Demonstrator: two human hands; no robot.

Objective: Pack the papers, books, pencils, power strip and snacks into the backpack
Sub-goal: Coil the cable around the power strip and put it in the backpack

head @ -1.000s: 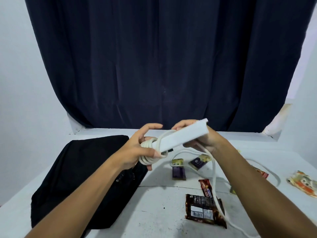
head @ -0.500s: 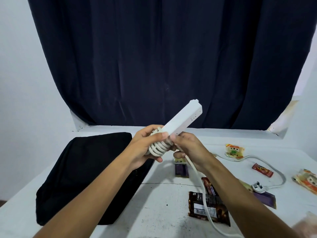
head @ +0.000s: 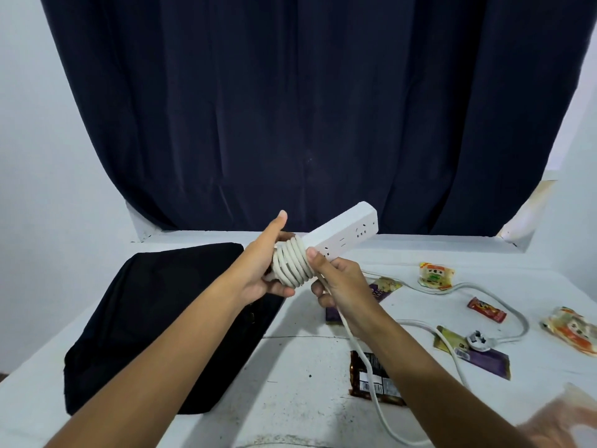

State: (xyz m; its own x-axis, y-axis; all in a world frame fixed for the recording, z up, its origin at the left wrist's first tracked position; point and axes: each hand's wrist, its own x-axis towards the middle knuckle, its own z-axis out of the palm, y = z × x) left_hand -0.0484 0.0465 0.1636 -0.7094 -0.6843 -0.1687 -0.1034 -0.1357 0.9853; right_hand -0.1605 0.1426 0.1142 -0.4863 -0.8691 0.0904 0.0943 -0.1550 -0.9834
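Observation:
A white power strip [head: 347, 232] is held in the air above the table, tilted up to the right, with several turns of its white cord [head: 292, 265] wound round its lower end. My left hand [head: 263, 263] holds that wound end. My right hand [head: 339, 282] grips the loose cord just below the coil. The rest of the cord [head: 374, 392] trails down and across the table to the plug [head: 478, 341]. The black backpack [head: 155, 318] lies flat at the left. Snack packets lie at the right: a brown one [head: 371, 376], a purple one [head: 484, 360], a red bar [head: 486, 309].
The white table [head: 300, 367] ends at a white wall ledge with a dark curtain [head: 300, 108] behind. More packets lie at the far right: an orange-and-green one [head: 434, 274] and an orange one [head: 571, 333]. A blurred translucent wrapper [head: 568, 418] sits at the bottom right corner.
More turns of cord sit round the strip's lower end. My right hand has come from the strip's body down to the cord beside the coil. The strip now tilts up to the right.

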